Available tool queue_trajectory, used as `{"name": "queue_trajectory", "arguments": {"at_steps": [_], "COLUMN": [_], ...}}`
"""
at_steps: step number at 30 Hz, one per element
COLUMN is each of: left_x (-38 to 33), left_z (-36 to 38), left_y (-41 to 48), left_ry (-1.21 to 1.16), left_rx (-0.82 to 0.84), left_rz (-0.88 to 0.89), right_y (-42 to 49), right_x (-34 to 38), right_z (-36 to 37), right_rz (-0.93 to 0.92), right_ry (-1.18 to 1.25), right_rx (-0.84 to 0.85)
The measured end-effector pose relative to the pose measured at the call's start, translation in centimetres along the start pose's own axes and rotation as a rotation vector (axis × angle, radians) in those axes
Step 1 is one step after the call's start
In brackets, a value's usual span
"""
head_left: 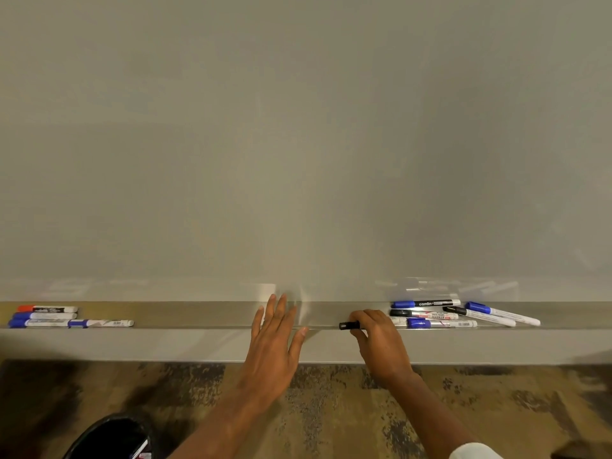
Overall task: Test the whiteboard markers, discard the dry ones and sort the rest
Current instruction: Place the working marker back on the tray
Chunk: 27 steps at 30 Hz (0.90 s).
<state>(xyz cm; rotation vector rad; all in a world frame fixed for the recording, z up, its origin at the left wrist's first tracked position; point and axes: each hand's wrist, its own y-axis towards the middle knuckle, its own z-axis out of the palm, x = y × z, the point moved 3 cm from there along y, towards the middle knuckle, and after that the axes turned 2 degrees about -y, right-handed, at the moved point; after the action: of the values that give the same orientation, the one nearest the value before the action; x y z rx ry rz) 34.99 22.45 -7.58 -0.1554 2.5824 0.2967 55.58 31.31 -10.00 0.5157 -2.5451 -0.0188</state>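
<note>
Two grips: right hand tight around black-capped marker, left hand flat and released

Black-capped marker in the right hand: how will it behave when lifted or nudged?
The black-capped marker looks stiff and probably light: the right hand grips it alone. Cylindrical cap, so likely to roll; the tray edge may stop it.
</note>
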Motion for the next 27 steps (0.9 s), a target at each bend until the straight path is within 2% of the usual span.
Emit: {"name": "queue_trajectory", "arguments": {"at_steps": [4,7,14,17,23,27], "left_x": [-1.2,-2.3,-6.3,-7.5,-9.8,-11.0], "left_z": [-1.5,-3.0,-9.3,-12.6,-19.6,-23.8], "left_y": [0.3,0.6,2.9,3.9,4.4,4.3], "left_ry": [-0.124,-0.325,-0.751,-0.879,-1.102,-1.269], "left_rx": [-0.059,-0.065,-0.140,-0.141,0.019,0.146], "left_rz": [0.035,-0.052,-0.200,-0.229,-0.170,-0.161], "right_y": [0.3,0.9,1.8,1.6,0.5,-0.1], "right_x": [1.6,3.4,11.5,15.2,22.1,26.2], "right_z": [-0.9,-2.1,-6.9,-9.2,-14.2,-17.5], "right_rz": [-0.008,0.012,0.164,0.202,0.174,0.176], "right_ry": [0.112,0.280,0.958,1.169,1.462,1.565], "right_rx": [-0.069,-0.110,-0.088,-0.037,0.152,0.215]}}
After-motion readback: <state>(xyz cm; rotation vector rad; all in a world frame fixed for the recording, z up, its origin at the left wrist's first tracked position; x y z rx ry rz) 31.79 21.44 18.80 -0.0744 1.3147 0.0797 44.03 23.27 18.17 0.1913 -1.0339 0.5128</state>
